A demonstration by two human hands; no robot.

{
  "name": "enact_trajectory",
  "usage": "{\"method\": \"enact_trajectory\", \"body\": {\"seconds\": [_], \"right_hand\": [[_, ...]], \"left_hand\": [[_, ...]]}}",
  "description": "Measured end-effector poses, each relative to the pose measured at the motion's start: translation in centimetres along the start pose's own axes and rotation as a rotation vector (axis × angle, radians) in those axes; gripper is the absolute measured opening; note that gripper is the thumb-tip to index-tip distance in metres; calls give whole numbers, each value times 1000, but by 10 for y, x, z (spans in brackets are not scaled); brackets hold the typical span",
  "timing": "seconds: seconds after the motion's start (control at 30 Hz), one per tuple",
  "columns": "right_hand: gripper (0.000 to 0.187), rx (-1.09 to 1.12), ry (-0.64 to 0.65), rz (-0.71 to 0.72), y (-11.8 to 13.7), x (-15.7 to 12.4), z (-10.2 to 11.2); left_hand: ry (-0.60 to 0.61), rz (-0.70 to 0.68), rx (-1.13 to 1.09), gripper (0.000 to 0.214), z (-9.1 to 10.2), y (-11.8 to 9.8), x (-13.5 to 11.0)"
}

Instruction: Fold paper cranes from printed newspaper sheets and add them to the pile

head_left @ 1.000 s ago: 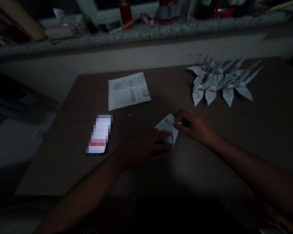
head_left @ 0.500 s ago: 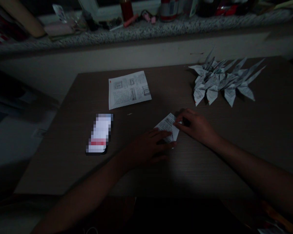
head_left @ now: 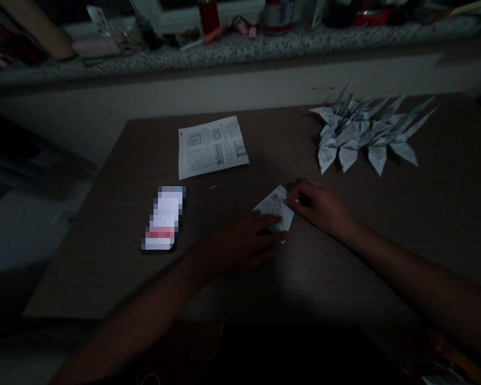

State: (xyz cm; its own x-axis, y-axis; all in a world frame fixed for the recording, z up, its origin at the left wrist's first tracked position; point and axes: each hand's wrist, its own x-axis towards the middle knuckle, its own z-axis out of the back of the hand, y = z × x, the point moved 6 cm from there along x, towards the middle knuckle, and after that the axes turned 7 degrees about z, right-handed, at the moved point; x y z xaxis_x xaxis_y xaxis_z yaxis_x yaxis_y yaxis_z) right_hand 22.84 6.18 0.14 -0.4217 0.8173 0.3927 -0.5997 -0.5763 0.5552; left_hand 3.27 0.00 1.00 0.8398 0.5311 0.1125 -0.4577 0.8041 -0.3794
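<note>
White folded paper [head_left: 271, 203], partly under left grip [head_left: 240, 240] (spread) — right grip [head_left: 323, 207] pinches its edge.

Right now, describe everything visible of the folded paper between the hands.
The folded paper is whitish with dark print, plus a plainer pale flap on the right. It lies on the brown table, one corner pointing to the far side. The left hand lies over its left and near part, hiding some outline; the right hand touches its right edge.
</note>
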Motion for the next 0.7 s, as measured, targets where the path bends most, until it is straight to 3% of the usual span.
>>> {"method": "enact_trajectory", "body": {"seconds": [0.27, 0.53, 0.7], "right_hand": [[8, 6, -5, -13, 0, 1, -1], [10, 13, 4, -6, 0, 1, -1], [10, 3, 0, 7, 2, 1, 0]], "left_hand": [[45, 9, 32, 44, 0, -1, 3], [67, 65, 73, 60, -1, -2, 7], [38, 40, 72, 61, -4, -1, 6]]}}
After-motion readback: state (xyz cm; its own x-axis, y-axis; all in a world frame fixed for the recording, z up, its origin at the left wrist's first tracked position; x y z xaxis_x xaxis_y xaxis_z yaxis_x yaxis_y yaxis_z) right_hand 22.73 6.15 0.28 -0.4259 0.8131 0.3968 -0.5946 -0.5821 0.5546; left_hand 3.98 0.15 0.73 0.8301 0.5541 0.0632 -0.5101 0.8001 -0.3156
